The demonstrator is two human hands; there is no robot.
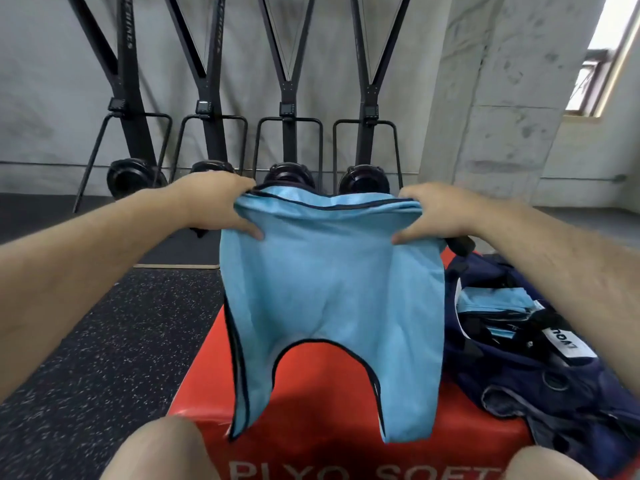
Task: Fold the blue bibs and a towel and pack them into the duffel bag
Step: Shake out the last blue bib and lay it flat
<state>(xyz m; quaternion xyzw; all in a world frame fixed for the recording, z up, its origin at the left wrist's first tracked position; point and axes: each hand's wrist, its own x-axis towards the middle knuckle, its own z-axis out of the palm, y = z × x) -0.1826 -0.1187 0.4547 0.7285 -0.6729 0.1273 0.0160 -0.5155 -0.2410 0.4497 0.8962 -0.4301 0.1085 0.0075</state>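
Observation:
A light blue bib point(332, 292) with dark trim hangs upside down in the air, its shoulder straps dangling over the red box. My left hand point(214, 206) grips its top left corner and my right hand point(440, 213) grips its top right corner, thumbs in front of the cloth. To the right, the navy duffel bag point(540, 386) lies open on the box, and folded blue bibs point(495, 301) show inside it. No towel is in view.
The red soft plyo box point(311, 386) stands in front of my knees on black speckled rubber floor point(114, 348). Several black ski machines point(287, 109) line the grey wall behind. A concrete pillar point(491, 98) and a window stand at the right.

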